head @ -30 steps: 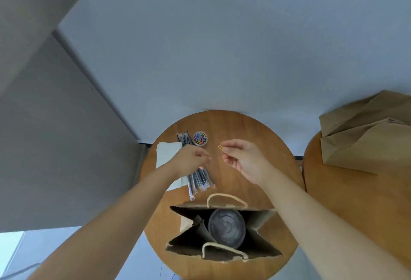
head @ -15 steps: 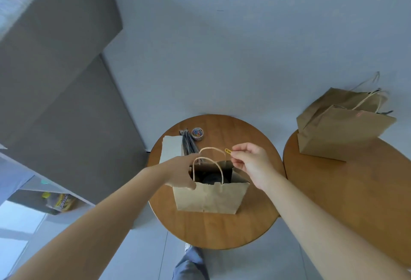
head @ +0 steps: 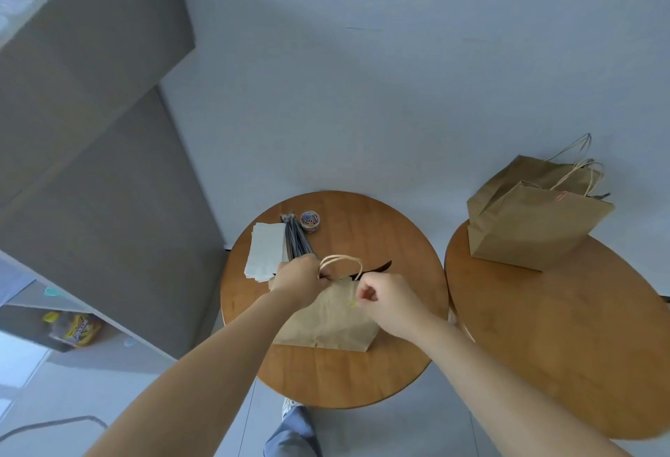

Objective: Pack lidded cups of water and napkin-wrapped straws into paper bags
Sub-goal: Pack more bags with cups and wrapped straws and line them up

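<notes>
A paper bag (head: 326, 326) stood on the bench (head: 398, 239), with napkins (head: 266, 250), straws (head: 295, 242) and a tub of clips (head: 309, 221) behind it, and more bags (head: 533, 224) on the second bench (head: 580, 347) to its right.

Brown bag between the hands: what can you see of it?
The brown paper bag stands upright on the round wooden table, its top pressed nearly shut, a pale handle looping up. The left hand grips its top edge by the handle; the right hand pinches a small yellow clip near its top.

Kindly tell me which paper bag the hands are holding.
The bag on the left table: left hand and right hand hold its top; the other bags stand untouched on the right table.
</notes>
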Motion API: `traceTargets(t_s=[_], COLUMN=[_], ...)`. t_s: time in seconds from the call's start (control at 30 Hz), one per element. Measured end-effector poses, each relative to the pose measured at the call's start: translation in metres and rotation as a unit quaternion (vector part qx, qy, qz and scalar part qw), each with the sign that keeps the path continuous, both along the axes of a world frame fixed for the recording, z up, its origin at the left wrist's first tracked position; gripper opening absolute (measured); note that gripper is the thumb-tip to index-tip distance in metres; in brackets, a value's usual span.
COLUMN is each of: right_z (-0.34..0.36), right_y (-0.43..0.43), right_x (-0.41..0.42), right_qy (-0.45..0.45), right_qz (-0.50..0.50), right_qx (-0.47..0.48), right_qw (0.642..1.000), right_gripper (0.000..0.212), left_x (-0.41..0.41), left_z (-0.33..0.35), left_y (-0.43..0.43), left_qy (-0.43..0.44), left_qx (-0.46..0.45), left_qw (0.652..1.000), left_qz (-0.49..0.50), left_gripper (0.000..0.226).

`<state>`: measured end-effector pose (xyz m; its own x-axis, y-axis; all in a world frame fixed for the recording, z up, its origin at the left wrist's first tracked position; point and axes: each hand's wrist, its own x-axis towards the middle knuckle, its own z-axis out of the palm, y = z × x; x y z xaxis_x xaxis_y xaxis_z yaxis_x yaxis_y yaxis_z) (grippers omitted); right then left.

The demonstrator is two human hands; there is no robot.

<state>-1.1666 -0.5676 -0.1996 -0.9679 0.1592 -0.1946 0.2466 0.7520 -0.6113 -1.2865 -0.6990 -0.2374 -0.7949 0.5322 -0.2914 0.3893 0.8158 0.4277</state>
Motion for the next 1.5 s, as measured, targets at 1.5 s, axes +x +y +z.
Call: traceTargets(t_s=[1.5], right_z=[-0.037], right_y=[0.001], right_x=[-0.069], right_qy=[0.238], right_qz=[0.054], right_qx=[0.136], right_qw=[0.96], right_gripper=[0.031], left_x=[-0.015], left_z=[0.001], left_y=[0.004], left_qy=[-0.048], left_qx=[0.099], left_qw=[0.994], left_qz=[-0.008], left_gripper=[0.021])
